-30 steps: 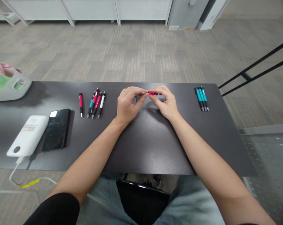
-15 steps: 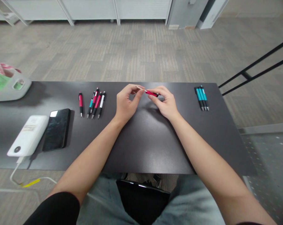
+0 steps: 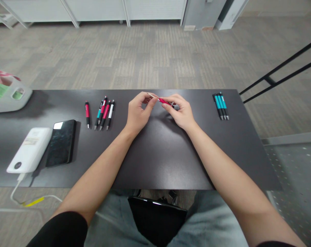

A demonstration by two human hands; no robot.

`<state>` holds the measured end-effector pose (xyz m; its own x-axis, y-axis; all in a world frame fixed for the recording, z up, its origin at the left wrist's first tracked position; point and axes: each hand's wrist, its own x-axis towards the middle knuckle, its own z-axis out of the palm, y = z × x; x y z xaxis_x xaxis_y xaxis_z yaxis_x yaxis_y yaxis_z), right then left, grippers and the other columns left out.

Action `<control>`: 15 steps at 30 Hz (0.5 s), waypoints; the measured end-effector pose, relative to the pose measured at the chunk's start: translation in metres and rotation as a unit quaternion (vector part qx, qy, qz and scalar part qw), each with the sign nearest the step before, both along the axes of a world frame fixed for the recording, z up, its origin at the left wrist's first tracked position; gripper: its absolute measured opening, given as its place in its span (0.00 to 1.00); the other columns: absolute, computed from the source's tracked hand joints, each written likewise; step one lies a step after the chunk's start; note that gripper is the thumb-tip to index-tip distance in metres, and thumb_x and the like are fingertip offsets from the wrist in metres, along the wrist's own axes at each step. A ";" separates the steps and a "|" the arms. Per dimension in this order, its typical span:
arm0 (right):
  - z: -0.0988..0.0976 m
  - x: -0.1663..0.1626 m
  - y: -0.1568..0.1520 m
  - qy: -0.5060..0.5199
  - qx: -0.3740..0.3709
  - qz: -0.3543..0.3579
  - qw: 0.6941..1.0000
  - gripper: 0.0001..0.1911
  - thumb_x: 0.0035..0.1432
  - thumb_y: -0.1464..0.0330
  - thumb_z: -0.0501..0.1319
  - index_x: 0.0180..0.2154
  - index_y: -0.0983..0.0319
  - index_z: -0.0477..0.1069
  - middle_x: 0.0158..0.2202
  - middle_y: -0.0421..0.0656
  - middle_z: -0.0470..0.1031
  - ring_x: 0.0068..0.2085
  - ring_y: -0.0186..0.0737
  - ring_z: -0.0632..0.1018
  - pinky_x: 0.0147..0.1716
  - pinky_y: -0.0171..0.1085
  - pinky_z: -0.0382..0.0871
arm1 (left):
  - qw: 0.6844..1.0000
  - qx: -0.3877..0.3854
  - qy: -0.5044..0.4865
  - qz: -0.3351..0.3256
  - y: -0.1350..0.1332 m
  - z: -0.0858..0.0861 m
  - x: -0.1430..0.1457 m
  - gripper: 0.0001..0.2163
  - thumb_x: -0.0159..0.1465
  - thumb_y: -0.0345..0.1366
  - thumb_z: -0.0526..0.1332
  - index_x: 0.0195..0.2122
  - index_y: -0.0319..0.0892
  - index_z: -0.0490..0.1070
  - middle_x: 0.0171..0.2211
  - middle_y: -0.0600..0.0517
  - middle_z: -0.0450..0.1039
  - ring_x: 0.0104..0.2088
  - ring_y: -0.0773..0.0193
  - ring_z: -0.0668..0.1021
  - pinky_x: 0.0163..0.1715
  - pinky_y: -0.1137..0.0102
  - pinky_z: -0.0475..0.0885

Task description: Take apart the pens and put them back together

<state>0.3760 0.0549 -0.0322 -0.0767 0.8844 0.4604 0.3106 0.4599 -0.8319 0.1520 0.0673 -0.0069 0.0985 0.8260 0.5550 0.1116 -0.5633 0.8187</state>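
Both hands meet above the far middle of the dark table point(image 3: 155, 161). My right hand point(image 3: 181, 115) pinches a red pen barrel point(image 3: 165, 102), tilted up to the left. My left hand point(image 3: 138, 111) pinches a thin pale refill point(image 3: 151, 95) that sticks out of the barrel's left end. A lone red pen point(image 3: 87, 113) lies to the left, and beside it several red, teal and white pens point(image 3: 104, 113). Three teal pens point(image 3: 220, 105) lie near the table's far right corner.
A black phone point(image 3: 61, 141) and a white power bank point(image 3: 26, 149) with a cable lie at the table's left. A grey basket point(image 3: 8, 97) with coloured contents sits at the far left. Black rails point(image 3: 278, 77) stand to the right; carpet floor lies beyond.
The hands have drawn slightly apart; the pale refill now shows further out of the red barrel, and the barrel's left end has tilted upward.
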 end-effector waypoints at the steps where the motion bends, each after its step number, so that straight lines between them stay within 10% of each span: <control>1: 0.000 0.000 0.000 0.002 -0.001 0.004 1.000 0.19 0.77 0.44 0.79 0.56 0.48 0.96 0.50 0.47 0.90 0.51 0.54 0.86 0.59 0.57 0.87 | 1.000 -0.001 0.004 0.000 0.001 0.000 -0.001 0.22 0.81 0.65 0.75 0.44 0.52 0.89 0.42 0.49 0.92 0.42 0.53 0.90 0.50 0.58 0.84; 15: -0.008 -0.002 0.007 0.078 -0.017 0.000 0.997 0.29 0.73 0.35 0.77 0.57 0.49 0.92 0.54 0.46 0.93 0.53 0.55 0.89 0.64 0.57 0.88 | 0.915 -0.004 0.393 0.090 -0.001 0.002 -0.026 0.14 0.71 0.39 0.82 0.56 0.53 0.90 0.74 0.41 0.82 0.74 0.30 0.78 0.75 0.35 0.70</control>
